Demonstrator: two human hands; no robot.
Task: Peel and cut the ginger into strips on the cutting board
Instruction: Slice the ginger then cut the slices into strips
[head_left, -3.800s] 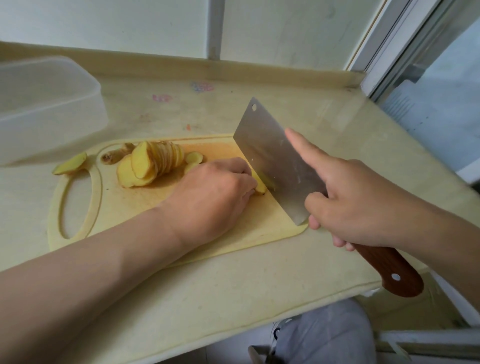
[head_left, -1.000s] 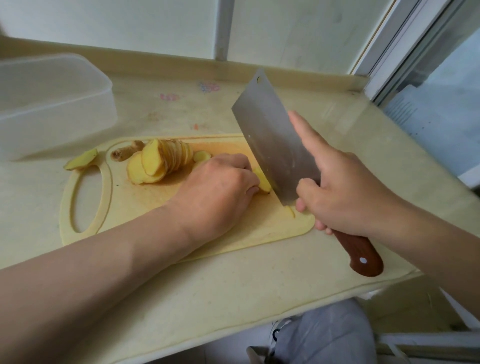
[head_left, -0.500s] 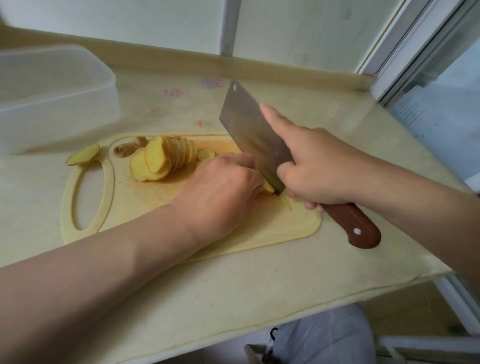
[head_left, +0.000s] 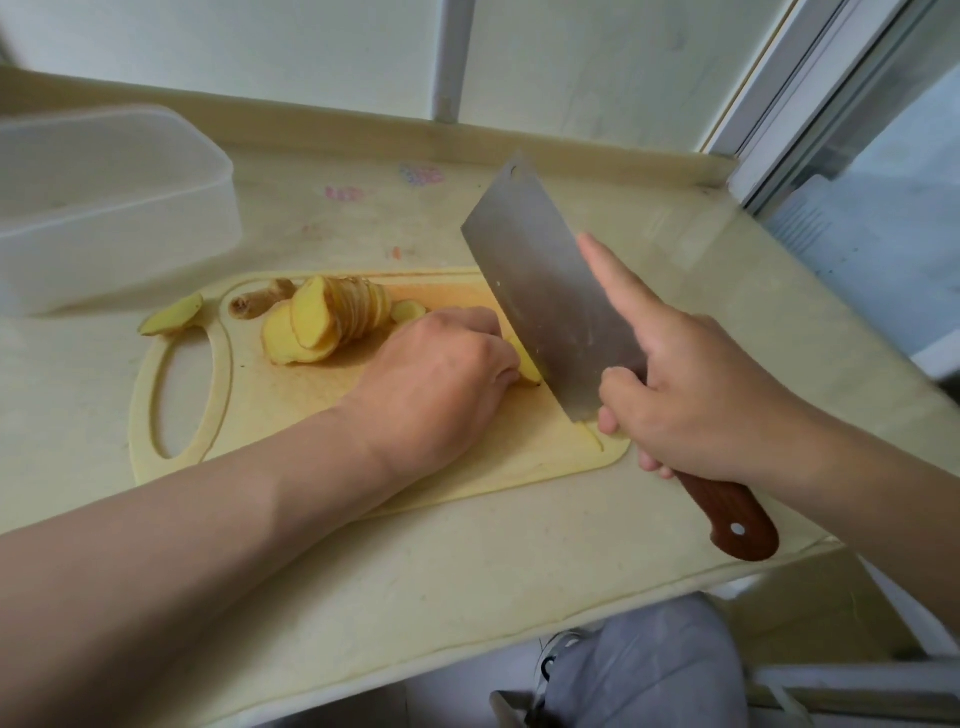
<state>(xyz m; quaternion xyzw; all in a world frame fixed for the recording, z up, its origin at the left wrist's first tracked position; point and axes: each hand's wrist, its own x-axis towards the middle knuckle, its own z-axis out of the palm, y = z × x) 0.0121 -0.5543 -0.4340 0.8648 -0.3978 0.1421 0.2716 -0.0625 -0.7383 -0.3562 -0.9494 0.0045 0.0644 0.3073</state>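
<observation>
- the right hand (head_left: 696, 400), nearest, is wrapped round the wooden handle of the one cleaver (head_left: 545, 296), with the forefinger laid straight along the flat of the blade. the blade is tilted, heel low by the board and tip lifted.
- the left hand (head_left: 436, 379) is curled knuckles-up over a ginger piece (head_left: 529, 370), pinning it to the one cutting board (head_left: 311, 415). only the piece's yellow end shows, just beside the blade.
- the step in hand, as i judge it, is cutting slices into strips. most of the peeling and slicing looks done, but little of the strip cutting: i can make out one thin strip (head_left: 594, 436), at the board's near right corner.
- the next move calls for bringing the edge down close against the left knuckles, fingertips tucked back, to take a narrow cut.
- further back on the board are one fan of slices (head_left: 327, 325), too overlapped to count, one small slice (head_left: 408, 310) beside it, and one stub (head_left: 260, 301) with skin on.
- one loose slice (head_left: 174, 319) lies off the board on the worktop (head_left: 467, 571).
- farthest back is one pale plastic tub (head_left: 104, 202).
</observation>
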